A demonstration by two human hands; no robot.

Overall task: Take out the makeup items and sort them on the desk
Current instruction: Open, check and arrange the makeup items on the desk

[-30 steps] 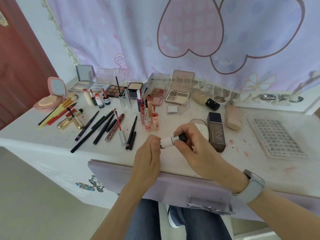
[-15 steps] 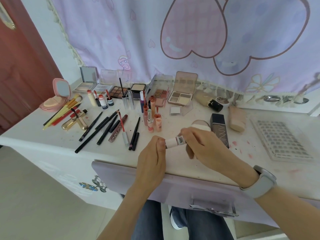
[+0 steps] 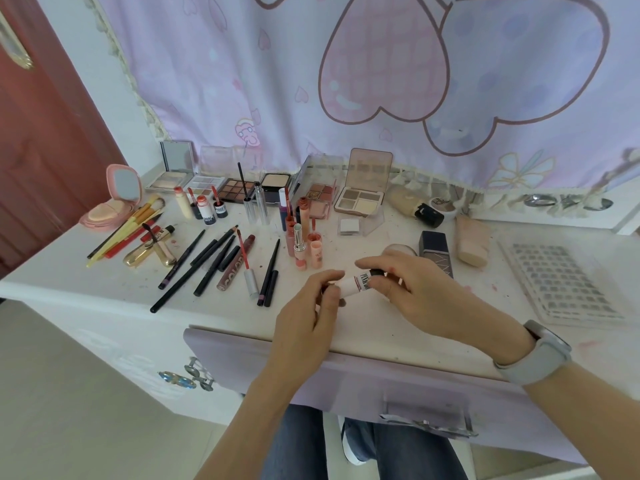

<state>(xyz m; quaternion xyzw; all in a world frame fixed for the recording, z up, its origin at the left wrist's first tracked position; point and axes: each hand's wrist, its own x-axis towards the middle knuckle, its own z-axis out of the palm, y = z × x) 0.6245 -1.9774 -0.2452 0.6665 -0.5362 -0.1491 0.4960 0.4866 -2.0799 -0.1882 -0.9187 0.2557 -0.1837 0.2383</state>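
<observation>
Pinching small white tube (image 3: 356,285) from both ends: left hand (image 3: 304,320), right hand (image 3: 419,289), fingers curled.

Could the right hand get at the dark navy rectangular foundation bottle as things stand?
Probably not right away: the right hand is busy, sharing its grip on the small white tube with the left hand. The dark navy rectangular foundation bottle lies just behind it, nothing between.

Two hands (image 3: 311,317) were over the desk (image 3: 69,271), with one small white tube (image 3: 356,285) between them. There were six open palettes (image 3: 360,199) in the back row, one pink round compact (image 3: 114,199), one dark square bottle (image 3: 435,251) and one clear grid tray (image 3: 561,282).
</observation>
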